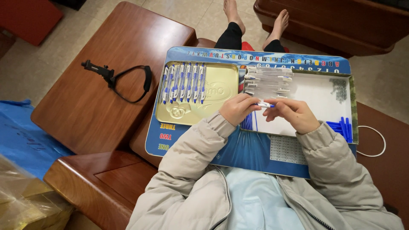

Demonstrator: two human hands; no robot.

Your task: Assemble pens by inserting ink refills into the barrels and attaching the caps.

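My left hand [237, 109] and my right hand [294, 114] meet over a blue board [255, 157] on my lap, both pinching one small white and blue pen part [265, 104]. Below my left hand lie thin blue refills [248, 122]. A gold tin lid [221, 83] on the board's left holds several finished white and blue pens [184, 82]. A white box lid [317, 100] on the right holds clear pen barrels [267, 81], small metal springs [339, 88] and blue caps [342, 127].
A wooden side table [106, 72] to the left carries a black clamp with a looped strap [115, 79]. Blue plastic sheet [21, 136] and a yellowish bag [25, 200] lie lower left. A white cable [375, 142] loops at the right. My bare feet [255, 17] rest on tile.
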